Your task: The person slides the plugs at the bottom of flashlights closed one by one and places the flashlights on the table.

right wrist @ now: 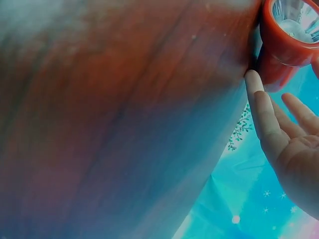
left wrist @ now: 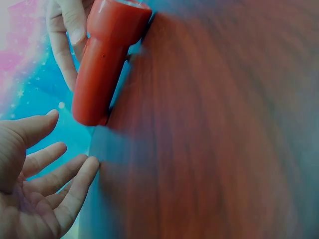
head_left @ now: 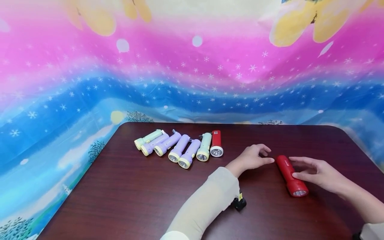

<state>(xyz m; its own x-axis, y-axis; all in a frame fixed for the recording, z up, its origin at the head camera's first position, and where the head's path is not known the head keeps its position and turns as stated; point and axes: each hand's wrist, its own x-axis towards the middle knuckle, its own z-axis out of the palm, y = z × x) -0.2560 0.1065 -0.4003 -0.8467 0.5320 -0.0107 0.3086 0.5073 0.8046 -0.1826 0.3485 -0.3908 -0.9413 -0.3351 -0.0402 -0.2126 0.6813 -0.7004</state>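
Observation:
A red flashlight (head_left: 289, 176) lies on the table, its lens end toward the near side. My right hand (head_left: 321, 173) is at its right side, thumb tip right at the barrel and fingers loosely extended along it. In the right wrist view the fingers (right wrist: 269, 119) are nearly straight beside the red body. To the left, my left hand (head_left: 250, 158) hovers with spread, relaxed fingers and holds nothing. Its thumb points toward the flashlight's far end. The left wrist view has the open left palm (left wrist: 40, 199) just below the flashlight's tail end.
Several flashlights lie in a slanted row at the back: a pale green one (head_left: 148, 138) at the left end, purple ones (head_left: 180, 148), another green one (head_left: 204, 146) and a red one with a white rim (head_left: 216, 143). A patterned cloth (head_left: 192, 83) hangs behind the dark wooden table (head_left: 120, 200).

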